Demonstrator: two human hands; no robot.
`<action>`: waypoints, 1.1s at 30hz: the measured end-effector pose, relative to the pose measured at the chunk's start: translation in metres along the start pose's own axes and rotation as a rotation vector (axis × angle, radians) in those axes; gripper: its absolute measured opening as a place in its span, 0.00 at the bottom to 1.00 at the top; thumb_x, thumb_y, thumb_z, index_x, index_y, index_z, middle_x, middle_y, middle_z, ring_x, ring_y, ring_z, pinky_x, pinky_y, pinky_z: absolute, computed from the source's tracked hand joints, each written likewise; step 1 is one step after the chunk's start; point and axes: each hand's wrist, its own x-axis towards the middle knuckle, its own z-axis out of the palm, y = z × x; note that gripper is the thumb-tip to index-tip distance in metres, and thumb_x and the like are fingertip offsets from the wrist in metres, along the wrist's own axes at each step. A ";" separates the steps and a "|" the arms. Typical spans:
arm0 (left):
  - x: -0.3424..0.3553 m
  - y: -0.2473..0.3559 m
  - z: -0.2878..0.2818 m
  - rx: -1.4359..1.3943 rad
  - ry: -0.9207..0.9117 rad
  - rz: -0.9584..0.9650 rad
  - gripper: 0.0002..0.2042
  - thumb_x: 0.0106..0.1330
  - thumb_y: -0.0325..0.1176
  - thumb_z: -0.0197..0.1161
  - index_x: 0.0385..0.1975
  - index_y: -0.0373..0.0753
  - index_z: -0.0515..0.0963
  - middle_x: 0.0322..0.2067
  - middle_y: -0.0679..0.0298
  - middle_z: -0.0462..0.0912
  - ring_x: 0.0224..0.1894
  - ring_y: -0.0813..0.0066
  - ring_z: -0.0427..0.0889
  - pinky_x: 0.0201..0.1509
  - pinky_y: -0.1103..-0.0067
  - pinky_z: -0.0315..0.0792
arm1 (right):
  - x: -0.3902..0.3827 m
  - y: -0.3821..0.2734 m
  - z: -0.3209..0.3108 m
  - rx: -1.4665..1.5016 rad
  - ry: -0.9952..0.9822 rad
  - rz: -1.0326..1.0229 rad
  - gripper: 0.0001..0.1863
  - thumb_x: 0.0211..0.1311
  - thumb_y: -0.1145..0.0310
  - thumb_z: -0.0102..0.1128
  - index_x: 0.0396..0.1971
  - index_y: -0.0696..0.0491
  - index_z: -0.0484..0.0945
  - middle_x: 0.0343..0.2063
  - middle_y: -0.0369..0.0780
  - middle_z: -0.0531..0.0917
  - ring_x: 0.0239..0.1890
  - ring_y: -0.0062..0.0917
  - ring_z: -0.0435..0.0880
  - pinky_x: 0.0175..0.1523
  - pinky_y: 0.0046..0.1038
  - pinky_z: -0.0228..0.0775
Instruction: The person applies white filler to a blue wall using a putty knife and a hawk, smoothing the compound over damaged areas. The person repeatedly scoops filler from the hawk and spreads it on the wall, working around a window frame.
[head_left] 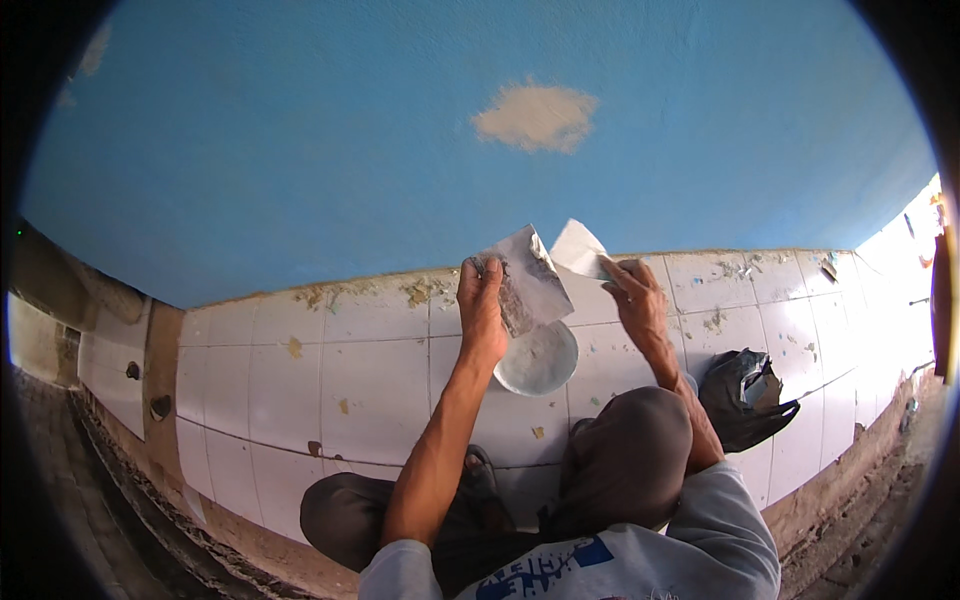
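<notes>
My left hand point(482, 312) grips a flat rectangular sheet point(532, 285) by its left side, thumb on top; grey-white paste is smeared on it. In my right hand point(640, 303) is a pale, flat putty scraper point(578, 248), its blade close to the sheet's upper right corner. I cannot tell whether the two touch. Below the sheet, a round white bowl point(540, 362) rests on the tiles, partly covered by the sheet, with whitish stuff inside. A beige filler patch point(537, 117) stands out on the blue wall point(330, 150) ahead.
White floor tiles point(375, 385) carry scattered paint flakes, thickest along the wall's foot point(425, 290). A black plastic bag point(745, 400) sits to the right of my knee point(640, 430). The tiled ledge drops off at a rough edge on the near left.
</notes>
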 end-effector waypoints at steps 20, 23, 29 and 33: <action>0.008 0.005 -0.011 1.011 -0.265 0.718 0.09 0.68 0.15 0.52 0.43 0.35 0.65 0.48 0.50 0.81 0.50 0.56 0.81 0.51 0.71 0.77 | 0.021 -0.035 -0.056 1.171 -0.564 0.623 0.15 0.69 0.63 0.54 0.42 0.61 0.80 0.32 0.41 0.85 0.21 0.17 0.80 0.19 0.19 0.70; 0.015 -0.001 -0.019 1.054 -0.164 0.645 0.07 0.70 0.19 0.53 0.43 0.34 0.66 0.45 0.51 0.81 0.43 0.58 0.81 0.46 0.73 0.76 | 0.027 -0.036 -0.056 1.231 -0.507 0.549 0.16 0.69 0.60 0.54 0.41 0.60 0.80 0.29 0.40 0.84 0.19 0.16 0.79 0.19 0.18 0.69; 0.067 0.044 0.005 1.030 -0.096 0.554 0.08 0.71 0.30 0.56 0.40 0.31 0.69 0.36 0.56 0.75 0.38 0.64 0.74 0.45 0.73 0.69 | 0.057 -0.070 -0.090 1.303 -0.284 0.563 0.26 0.66 0.45 0.54 0.41 0.57 0.80 0.22 0.38 0.82 0.20 0.15 0.78 0.20 0.17 0.66; 0.054 0.113 0.009 1.024 -0.052 0.238 0.09 0.68 0.30 0.59 0.39 0.32 0.70 0.36 0.58 0.74 0.41 0.68 0.73 0.47 0.73 0.68 | 0.103 -0.115 -0.150 1.369 -0.165 0.507 0.25 0.68 0.47 0.57 0.43 0.57 0.80 0.30 0.36 0.82 0.23 0.15 0.78 0.25 0.18 0.67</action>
